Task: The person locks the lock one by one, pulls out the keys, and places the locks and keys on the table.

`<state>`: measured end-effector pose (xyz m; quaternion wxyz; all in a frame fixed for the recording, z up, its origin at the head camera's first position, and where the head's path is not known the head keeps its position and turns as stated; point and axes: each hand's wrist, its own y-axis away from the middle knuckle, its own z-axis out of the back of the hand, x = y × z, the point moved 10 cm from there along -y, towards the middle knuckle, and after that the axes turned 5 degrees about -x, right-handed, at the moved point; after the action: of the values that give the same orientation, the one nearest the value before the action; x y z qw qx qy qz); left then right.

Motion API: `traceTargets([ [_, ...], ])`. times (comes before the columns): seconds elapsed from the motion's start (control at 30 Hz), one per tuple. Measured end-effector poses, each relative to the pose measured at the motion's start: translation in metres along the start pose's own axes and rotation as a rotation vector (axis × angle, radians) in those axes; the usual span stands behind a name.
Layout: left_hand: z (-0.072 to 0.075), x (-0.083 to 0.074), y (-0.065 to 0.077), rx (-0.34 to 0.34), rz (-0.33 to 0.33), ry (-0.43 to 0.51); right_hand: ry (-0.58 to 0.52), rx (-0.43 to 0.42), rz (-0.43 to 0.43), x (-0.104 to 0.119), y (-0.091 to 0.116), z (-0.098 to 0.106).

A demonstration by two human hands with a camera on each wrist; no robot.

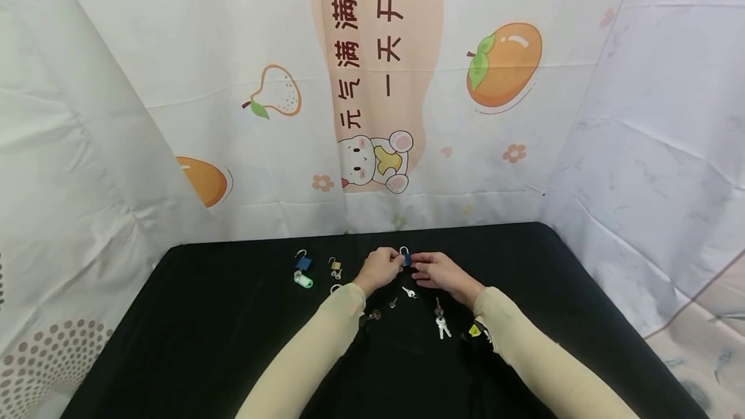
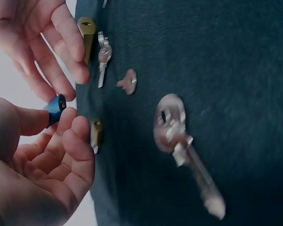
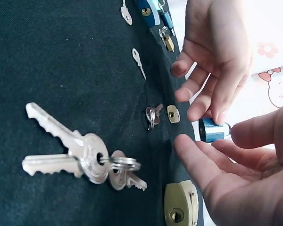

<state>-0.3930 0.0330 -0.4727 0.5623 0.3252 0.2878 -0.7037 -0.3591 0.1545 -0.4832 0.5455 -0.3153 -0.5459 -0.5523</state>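
Note:
A small blue padlock [image 1: 406, 259] with its silver shackle pointing up is raised near the far table edge. My left hand [image 1: 379, 269] pinches its body between thumb and fingers, as the left wrist view also shows. Close by on the other side is my right hand [image 1: 445, 277], its fingers loosely extended around the padlock. In the right wrist view its thumb appears near the shackle end of the blue padlock [image 3: 212, 131]; whether it touches cannot be told. Below the hands lie a silver key [image 1: 410, 292] and a smaller key [image 1: 393, 303].
On the black table [image 1: 174, 341], another blue padlock [image 1: 304, 264] with a green tag [image 1: 303, 280] and a brass padlock [image 1: 335, 266] lie left. A key bunch [image 1: 442, 325] and yellow tag [image 1: 474, 330] are near the right forearm. Another brass padlock [image 3: 181, 207] appears in the right wrist view.

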Motion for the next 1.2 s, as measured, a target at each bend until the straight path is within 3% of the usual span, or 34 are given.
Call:
traceTargets([
  [0.27, -0.006, 0.000, -0.002, -0.042, -0.020, -0.142, -0.026, 0.031, -0.054, -0.007, 0.005, -0.006],
  [0.47, -0.006, 0.002, -0.001, -0.041, -0.003, -0.146, -0.037, 0.076, -0.042, -0.006, 0.002, -0.013],
  [0.63, 0.000, 0.004, 0.002, -0.029, -0.040, -0.141, -0.023, 0.101, -0.014, -0.004, 0.006, -0.016],
  [0.73, 0.014, 0.008, 0.005, -0.037, -0.079, -0.158, -0.007, 0.089, 0.006, -0.001, 0.011, -0.017],
  [0.9, 0.059, 0.023, 0.009, -0.085, -0.109, -0.238, 0.032, 0.078, 0.089, 0.013, 0.014, -0.022],
  [1.07, 0.100, 0.048, 0.011, -0.075, -0.031, -0.326, 0.067, 0.078, 0.145, 0.025, 0.004, -0.037],
  [1.2, 0.116, 0.072, 0.017, -0.012, 0.050, -0.404, 0.096, 0.063, 0.159, 0.027, -0.012, -0.061],
])
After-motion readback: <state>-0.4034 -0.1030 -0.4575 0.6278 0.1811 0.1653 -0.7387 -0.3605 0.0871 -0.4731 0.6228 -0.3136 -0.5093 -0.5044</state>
